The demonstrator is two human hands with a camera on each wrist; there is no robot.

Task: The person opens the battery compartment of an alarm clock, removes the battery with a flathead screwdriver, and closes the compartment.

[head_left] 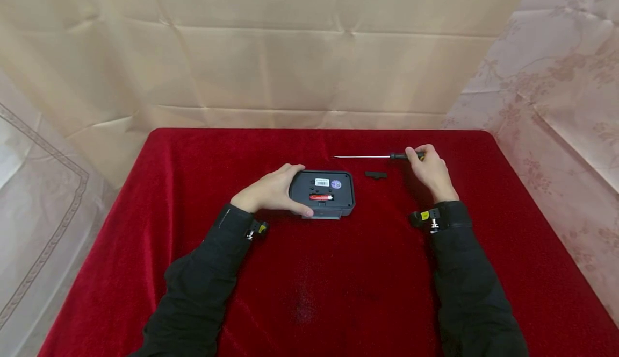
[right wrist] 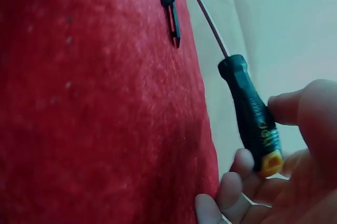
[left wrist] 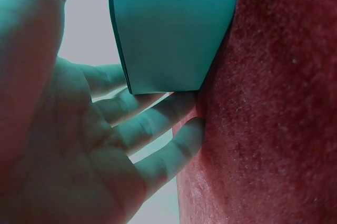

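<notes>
Left hand (head_left: 271,191) grasps the device (head_left: 322,193) — right hand (head_left: 430,171) pinches the screwdriver (head_left: 382,156).

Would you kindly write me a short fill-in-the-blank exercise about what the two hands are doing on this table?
1. The right hand holds a ____ by its black handle.
2. The left hand grips the dark device, whose open compartment shows a ____ battery.
3. A small black cover lies on the ____ cloth between the device and the right hand.

Missing words: screwdriver; red; red
</notes>
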